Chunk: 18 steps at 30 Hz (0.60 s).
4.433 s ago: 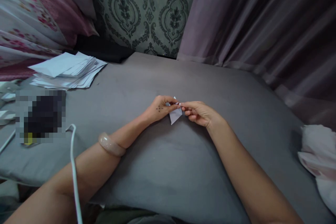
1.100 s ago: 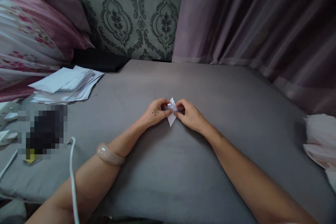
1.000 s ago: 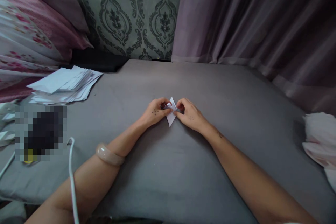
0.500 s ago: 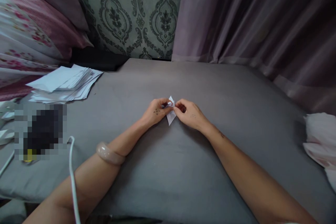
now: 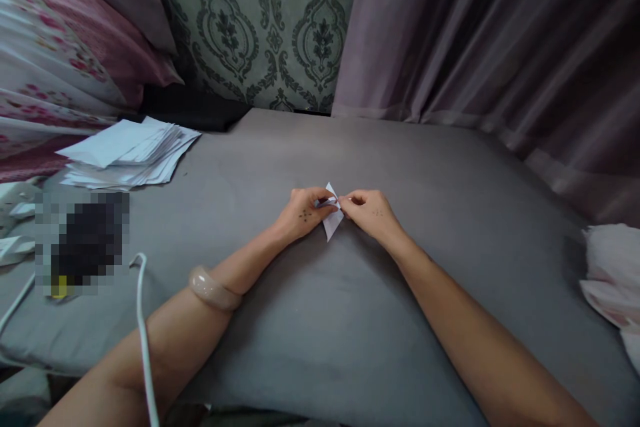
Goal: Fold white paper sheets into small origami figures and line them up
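A small folded piece of white paper (image 5: 332, 224) is held between my two hands over the grey cloth surface (image 5: 310, 320). Its pointed ends stick out above and below the fingers. My left hand (image 5: 306, 215) grips it from the left, thumb in front and fingers behind. On the other side, my right hand (image 5: 369, 212) pinches the paper's right edge with thumb and index finger. The fingertips partly hide the folds. A pale bangle (image 5: 214, 289) is on my left forearm.
A stack of white paper sheets (image 5: 133, 153) lies at the far left, beside a black flat item (image 5: 193, 107). A white cable (image 5: 143, 327) passes over my left forearm. Pale bunched cloth (image 5: 610, 267) sits at the right edge. Curtains (image 5: 425, 33) hang behind.
My right hand has shifted slightly right and flattened, its fingers still pinching the paper's edge. More of the paper shows between the hands. The whole view has moved a little.
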Each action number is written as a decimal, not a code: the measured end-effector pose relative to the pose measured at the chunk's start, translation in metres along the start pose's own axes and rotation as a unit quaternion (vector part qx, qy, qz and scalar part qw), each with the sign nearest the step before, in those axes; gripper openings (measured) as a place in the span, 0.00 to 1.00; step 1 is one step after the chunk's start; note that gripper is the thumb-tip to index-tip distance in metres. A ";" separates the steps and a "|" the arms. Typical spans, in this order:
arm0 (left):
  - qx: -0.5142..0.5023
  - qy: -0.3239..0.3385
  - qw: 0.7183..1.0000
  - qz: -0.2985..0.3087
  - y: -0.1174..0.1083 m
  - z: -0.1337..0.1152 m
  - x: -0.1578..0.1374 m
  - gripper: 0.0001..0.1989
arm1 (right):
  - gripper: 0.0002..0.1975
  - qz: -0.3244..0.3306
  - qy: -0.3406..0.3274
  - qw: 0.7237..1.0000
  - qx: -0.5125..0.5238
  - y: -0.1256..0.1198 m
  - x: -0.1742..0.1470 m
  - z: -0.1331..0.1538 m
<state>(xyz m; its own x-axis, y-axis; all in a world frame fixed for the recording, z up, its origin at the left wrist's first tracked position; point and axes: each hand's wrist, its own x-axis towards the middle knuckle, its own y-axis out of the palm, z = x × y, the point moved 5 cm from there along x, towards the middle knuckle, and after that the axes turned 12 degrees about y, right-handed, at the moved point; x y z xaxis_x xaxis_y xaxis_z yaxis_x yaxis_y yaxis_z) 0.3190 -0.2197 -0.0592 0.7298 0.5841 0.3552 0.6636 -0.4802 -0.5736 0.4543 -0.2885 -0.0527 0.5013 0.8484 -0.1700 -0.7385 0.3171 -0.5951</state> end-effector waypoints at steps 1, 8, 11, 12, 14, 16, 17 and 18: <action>-0.002 0.002 1.000 0.002 0.000 0.001 0.000 0.09 | 0.11 0.014 0.015 0.999 0.024 0.000 0.000 -0.001; -0.027 -0.011 1.000 0.003 0.002 0.009 0.000 0.12 | 0.06 0.096 0.136 0.975 0.149 0.004 -0.001 -0.006; -0.039 -0.005 0.999 -0.001 0.002 0.009 0.001 0.12 | 0.06 0.104 0.136 0.972 0.160 0.004 -0.001 -0.008; -0.042 -0.003 0.999 -0.001 0.002 0.009 0.001 0.12 | 0.06 0.108 0.135 0.972 0.162 0.005 0.000 -0.009; -0.047 -0.004 0.999 -0.002 0.002 0.009 0.001 0.12 | 0.07 0.117 0.139 0.969 0.166 0.005 0.000 -0.010; -0.053 -0.008 0.999 -0.005 0.002 0.009 0.001 0.12 | 0.07 0.129 0.148 0.965 0.174 0.006 0.001 -0.011; -0.055 -0.010 0.998 -0.006 0.002 0.009 0.001 0.12 | 0.07 0.134 0.155 0.962 0.178 0.007 0.001 -0.012; -0.057 -0.014 0.998 -0.007 0.003 0.009 0.001 0.12 | 0.07 0.138 0.163 0.960 0.183 0.007 0.001 -0.013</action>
<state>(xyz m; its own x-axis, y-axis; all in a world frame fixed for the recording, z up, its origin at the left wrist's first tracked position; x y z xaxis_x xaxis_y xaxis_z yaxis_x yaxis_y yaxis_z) 0.3196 -0.2148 -0.0669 0.7172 0.6077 0.3411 0.6886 -0.5429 -0.4807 0.4555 -0.2905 -0.0671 0.3349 0.7624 -0.5538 -0.9422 0.2783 -0.1866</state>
